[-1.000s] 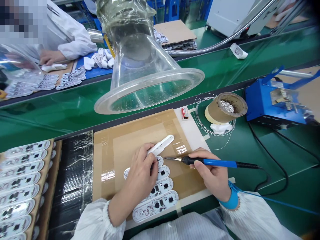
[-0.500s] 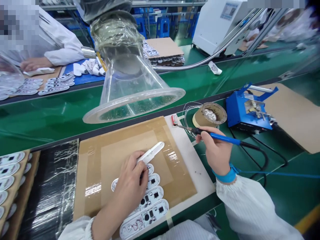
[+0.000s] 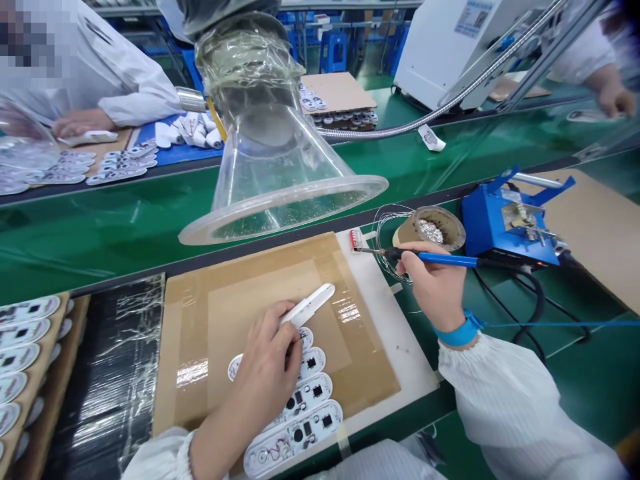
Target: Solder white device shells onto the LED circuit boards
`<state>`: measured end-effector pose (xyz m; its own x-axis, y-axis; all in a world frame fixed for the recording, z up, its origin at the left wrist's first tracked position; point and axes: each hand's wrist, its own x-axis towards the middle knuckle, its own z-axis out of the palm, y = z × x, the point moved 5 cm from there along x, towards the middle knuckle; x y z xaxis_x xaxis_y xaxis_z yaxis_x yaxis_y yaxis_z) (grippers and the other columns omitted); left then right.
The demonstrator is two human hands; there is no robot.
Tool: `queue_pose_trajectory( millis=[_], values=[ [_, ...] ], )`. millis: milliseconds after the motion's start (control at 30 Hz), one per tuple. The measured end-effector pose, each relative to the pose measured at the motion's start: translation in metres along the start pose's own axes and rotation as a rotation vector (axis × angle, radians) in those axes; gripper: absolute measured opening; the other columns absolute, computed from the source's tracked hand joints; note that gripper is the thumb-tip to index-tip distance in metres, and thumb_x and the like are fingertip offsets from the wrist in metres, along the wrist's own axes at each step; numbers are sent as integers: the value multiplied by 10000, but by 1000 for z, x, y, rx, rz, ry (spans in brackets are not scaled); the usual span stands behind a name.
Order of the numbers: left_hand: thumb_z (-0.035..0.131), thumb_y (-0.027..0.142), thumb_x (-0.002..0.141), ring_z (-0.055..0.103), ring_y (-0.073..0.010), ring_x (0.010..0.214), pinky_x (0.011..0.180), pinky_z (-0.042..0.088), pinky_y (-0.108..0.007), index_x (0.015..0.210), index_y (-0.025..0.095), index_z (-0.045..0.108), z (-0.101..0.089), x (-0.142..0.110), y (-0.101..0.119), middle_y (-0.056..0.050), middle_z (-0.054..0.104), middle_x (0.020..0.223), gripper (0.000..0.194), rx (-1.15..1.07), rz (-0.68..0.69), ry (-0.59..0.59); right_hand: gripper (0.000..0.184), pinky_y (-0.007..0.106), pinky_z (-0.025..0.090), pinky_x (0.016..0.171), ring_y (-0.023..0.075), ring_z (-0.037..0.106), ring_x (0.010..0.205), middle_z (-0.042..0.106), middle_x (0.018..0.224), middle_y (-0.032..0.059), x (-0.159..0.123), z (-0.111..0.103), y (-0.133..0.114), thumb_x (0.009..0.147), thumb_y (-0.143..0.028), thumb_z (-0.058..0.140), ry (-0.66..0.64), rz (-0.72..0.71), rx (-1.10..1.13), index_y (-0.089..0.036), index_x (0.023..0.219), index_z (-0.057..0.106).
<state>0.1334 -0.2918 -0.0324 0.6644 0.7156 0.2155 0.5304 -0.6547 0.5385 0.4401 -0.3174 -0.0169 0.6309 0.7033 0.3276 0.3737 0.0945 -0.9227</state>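
Observation:
My right hand (image 3: 434, 283) is closed around a blue-handled soldering iron (image 3: 445, 259). Its tip touches or nearly touches a small red-and-white piece (image 3: 356, 241) at the corner of the white sheet (image 3: 395, 327). Closed on a long white plastic casing (image 3: 311, 304) with a rounded end, my left hand (image 3: 273, 353) rests above a row of casings fitted with circuit boards (image 3: 320, 421). The palm hides part of that row. Beneath everything lies a taped cardboard sheet (image 3: 240, 280).
A clear fume hood (image 3: 280, 200) hangs over the back edge. To the right stand a cup of metal wool (image 3: 430, 232), a solder wire coil (image 3: 383, 233) and a blue soldering stand (image 3: 507, 220). Filled boards (image 3: 30, 333) are stacked left. Across, a co-worker's hand (image 3: 83, 124) rests on parts.
The view has shifted slightly, so most things sit a little further right. Both hands keep their holds. At the far right, another person's hand has come into sight over a white part.

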Motion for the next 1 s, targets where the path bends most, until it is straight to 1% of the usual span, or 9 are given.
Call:
queue_pose_trajectory(
  millis=[233,400,467,533,567,667,733,833,1000],
  values=[
    [482,88,1054,573,-298,1281,993,559,-545,926,240,457,0,1,3,-105,542,1398,201,1,-8,-11,98,342,552,553,192,659,550,689,647,1,3,8,5,848,-286,687,-8,9,-39,-214,866,752],
    [487,98,1060,574,-294,1283,1008,563,-547,912,237,451,1,2,2,-110,542,1412,206,6,-19,-22,84,342,569,560,196,677,572,711,682,6,-3,4,5,866,-261,704,-5,21,1,-214,893,768],
    [485,97,1060,573,-296,1287,1012,563,-547,912,235,459,1,2,2,-115,542,1408,204,1,-24,-27,82,346,582,595,199,694,612,727,725,14,-17,0,-1,900,-244,713,-1,9,27,-220,929,786],
    [486,96,1057,574,-300,1289,1020,561,-551,914,233,473,0,1,2,-117,544,1401,199,-4,-28,-33,92,349,592,624,206,713,649,736,748,17,-39,-2,-9,937,-230,711,-22,12,60,-230,969,797],
    [488,96,1055,577,-301,1285,1018,562,-549,913,232,479,0,1,2,-118,546,1398,197,-5,-29,-33,100,348,597,629,209,722,663,738,757,18,-52,-1,-12,952,-225,707,-55,25,90,-236,985,801],
    [503,101,1050,582,-300,1281,1013,563,-537,909,232,490,-1,1,4,-115,552,1396,193,-4,-33,-33,136,322,606,626,199,730,695,742,816,23,-91,10,-19,991,-212,685,-236,86,209,-255,1036,805],
    [505,101,1050,579,-299,1289,1021,559,-532,905,231,489,-2,2,5,-113,553,1398,196,-5,-35,-32,154,287,601,617,177,725,696,742,869,25,-111,17,-20,1004,-205,679,-315,120,250,-267,1063,807],
    [508,98,1048,580,-293,1295,1032,557,-522,897,230,486,-3,2,6,-109,553,1399,202,-10,-41,-36,157,258,606,641,158,730,716,742,936,30,-123,22,-18,1003,-198,685,-334,141,265,-269,1070,808],
    [499,86,1050,574,-291,1290,1031,554,-526,903,228,474,-1,1,5,-111,545,1395,206,-9,-43,-37,164,253,614,676,153,731,728,741,910,23,-122,26,-17,1002,-184,686,-358,120,284,-267,1075,807]
  ],
)
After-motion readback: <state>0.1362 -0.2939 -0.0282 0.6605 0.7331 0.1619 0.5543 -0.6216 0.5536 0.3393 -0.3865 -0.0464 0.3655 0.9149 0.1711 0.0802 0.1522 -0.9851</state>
